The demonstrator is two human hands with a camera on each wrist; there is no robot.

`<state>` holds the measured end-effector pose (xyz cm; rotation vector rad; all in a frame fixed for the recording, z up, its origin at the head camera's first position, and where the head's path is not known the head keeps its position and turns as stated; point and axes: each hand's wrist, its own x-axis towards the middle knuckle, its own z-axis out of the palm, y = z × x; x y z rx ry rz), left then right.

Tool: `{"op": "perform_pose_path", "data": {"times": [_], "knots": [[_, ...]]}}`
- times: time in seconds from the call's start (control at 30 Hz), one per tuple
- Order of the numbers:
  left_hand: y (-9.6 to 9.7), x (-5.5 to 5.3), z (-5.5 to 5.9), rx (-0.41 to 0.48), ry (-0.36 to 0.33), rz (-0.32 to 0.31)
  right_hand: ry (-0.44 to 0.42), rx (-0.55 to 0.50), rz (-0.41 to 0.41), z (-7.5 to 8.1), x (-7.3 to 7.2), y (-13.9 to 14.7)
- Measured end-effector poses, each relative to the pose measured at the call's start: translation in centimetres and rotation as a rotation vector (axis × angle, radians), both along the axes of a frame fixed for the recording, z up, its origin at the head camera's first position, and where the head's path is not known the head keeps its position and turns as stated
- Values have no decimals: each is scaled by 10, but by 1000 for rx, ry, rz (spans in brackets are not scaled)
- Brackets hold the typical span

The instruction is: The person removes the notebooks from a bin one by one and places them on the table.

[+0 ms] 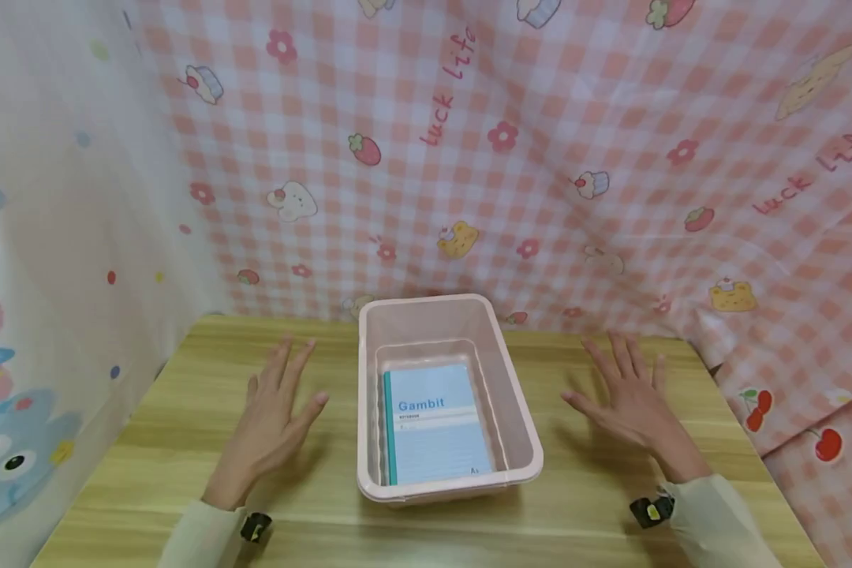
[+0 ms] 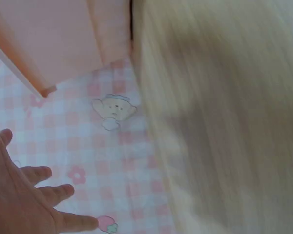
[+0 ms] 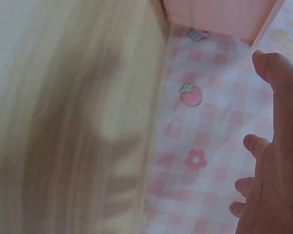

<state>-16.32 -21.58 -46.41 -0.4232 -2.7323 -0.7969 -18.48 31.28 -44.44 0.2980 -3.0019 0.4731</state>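
Note:
A pale pink plastic bin (image 1: 518,418) stands in the middle of the wooden table. Flat inside it lies a light blue notebook (image 1: 436,446) with a green spine and "Gambit" on its cover. To the bin's left, my left hand (image 1: 266,422) is held over the table with fingers spread, touching nothing. My right hand (image 1: 632,402) is likewise spread on the bin's right side, apart from it. In the left wrist view the bin (image 2: 53,39) shows at upper left, beyond the hand (image 2: 24,195). The right wrist view has the bin (image 3: 219,17) at the top and the hand (image 3: 278,161) at right.
The wooden table (image 1: 312,528) ends at the back against a pink checked cloth (image 1: 426,189) with printed cartoons. A white patterned curtain (image 1: 57,237) hangs at left. Black bands with small devices, such as the right one (image 1: 649,511), sit at both wrists.

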Motion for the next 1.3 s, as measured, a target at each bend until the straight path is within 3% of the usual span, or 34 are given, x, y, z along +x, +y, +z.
{"op": "perform_pose_path", "data": {"times": [0.17, 0.63, 0.83, 0.97, 1.17, 1.3], "knots": [[9, 3, 4, 43, 108, -61, 43, -7, 19, 9, -2, -9], [34, 19, 16, 113, 167, -282, 58, -60, 123, 47, -9, -39], [51, 25, 14, 106, 196, -405, 91, -56, 185, 67, -16, -57], [57, 30, 12, 110, 241, -454, 86, -51, 209, 79, -22, -68], [64, 31, 8, 195, 325, -540, 60, -41, 243, 94, -26, -85], [68, 30, 9, 265, 350, -564, 60, -32, 271, 101, -30, -98]]}}
